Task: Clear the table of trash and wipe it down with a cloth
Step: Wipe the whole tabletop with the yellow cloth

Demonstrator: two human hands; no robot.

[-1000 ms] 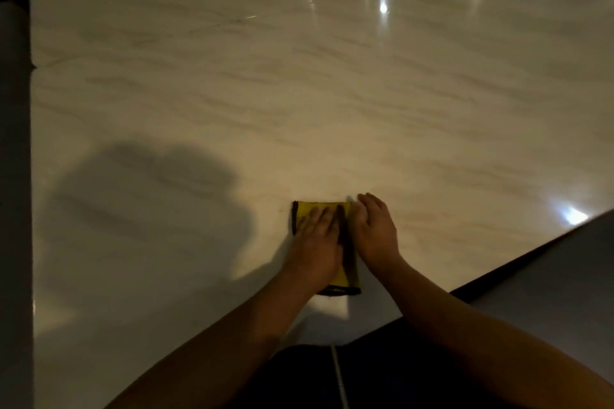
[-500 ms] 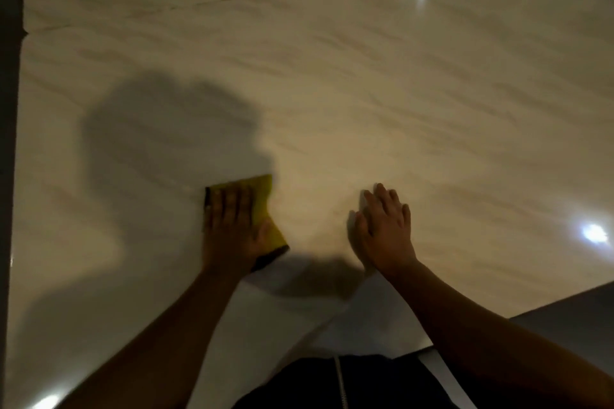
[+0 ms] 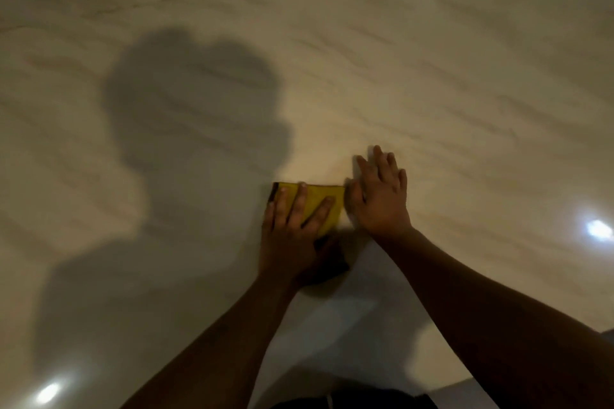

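table (image 3: 432, 83): glossy veined marble-look, reflective | cloth (image 3: 320, 201): yellow fabric, matt, dark-edged

Left hand (image 3: 292, 232) flat, palm down, fingers straight and spread. Right hand (image 3: 382, 199) just beside it, also flat, fingers straight, close together.

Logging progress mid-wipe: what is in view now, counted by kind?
Yellow cloth: 1
Hands: 2 (left hand flat on the cloth, right hand flat on the table)
Table: 1
Total: 4
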